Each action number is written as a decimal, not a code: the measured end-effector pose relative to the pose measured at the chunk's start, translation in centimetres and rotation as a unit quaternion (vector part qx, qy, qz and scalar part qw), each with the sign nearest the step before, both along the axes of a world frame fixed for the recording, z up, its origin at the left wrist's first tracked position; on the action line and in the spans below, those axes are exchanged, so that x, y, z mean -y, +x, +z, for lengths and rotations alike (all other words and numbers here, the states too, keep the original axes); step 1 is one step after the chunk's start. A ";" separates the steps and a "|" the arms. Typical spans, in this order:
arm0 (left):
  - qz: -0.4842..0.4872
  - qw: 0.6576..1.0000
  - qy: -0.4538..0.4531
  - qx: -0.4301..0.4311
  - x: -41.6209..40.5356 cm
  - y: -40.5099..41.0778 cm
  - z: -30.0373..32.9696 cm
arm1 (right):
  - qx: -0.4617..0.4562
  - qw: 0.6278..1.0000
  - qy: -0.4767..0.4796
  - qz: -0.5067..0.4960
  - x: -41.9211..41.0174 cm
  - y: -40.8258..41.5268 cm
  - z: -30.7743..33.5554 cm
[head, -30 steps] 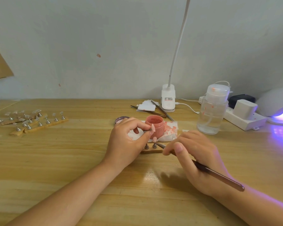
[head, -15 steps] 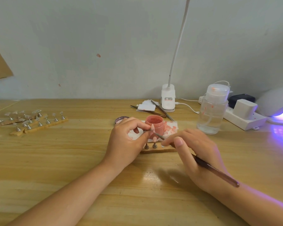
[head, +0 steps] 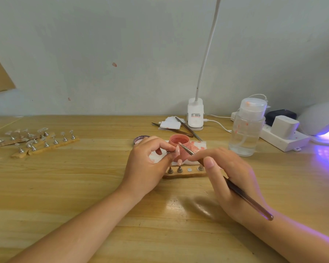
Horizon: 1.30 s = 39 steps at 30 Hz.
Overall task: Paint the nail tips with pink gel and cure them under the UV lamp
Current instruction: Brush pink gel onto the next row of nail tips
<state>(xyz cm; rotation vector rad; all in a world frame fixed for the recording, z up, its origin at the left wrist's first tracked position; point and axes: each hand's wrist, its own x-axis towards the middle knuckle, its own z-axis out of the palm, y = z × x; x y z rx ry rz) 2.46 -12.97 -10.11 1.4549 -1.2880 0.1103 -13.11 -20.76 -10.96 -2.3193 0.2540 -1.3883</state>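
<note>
My left hand (head: 150, 160) pinches a small metal peg with a pink nail tip (head: 177, 150) on its end, held just in front of the open pink gel pot (head: 179, 144). My right hand (head: 228, 175) grips a thin brown brush (head: 241, 194) like a pen; its tip reaches into the mouth of the pot. Below both hands lies a wooden holder strip (head: 184, 174) with two pegs standing in it, one carrying a pink tip (head: 179, 162). The UV lamp (head: 323, 124) glows violet at the far right.
A clear pump bottle (head: 245, 130), a white power strip (head: 281, 137) and a clip desk lamp (head: 195, 116) stand behind the pot. Tweezers and white pads (head: 171, 123) lie near the lamp. Several strips of clear nail tips (head: 34, 141) lie at the left. The pot's lid (head: 140, 139) lies behind my left hand.
The brush tip has risen from the holder strip, passed the held nail tip and gone into the gel pot. My left hand has hardly moved.
</note>
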 end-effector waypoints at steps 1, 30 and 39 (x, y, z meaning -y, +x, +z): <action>0.001 1.000 0.000 0.001 0.0 0.0 0.0 | -0.003 1.000 0.005 0.001 0.0 0.0 0.0; -0.004 1.000 -0.015 0.012 0.3 0.2 -0.3 | -0.006 0.999 -0.033 0.002 0.0 0.1 0.0; -0.007 1.000 -0.014 0.005 0.4 0.2 -0.3 | 0.000 0.999 -0.043 -0.001 0.1 0.1 0.0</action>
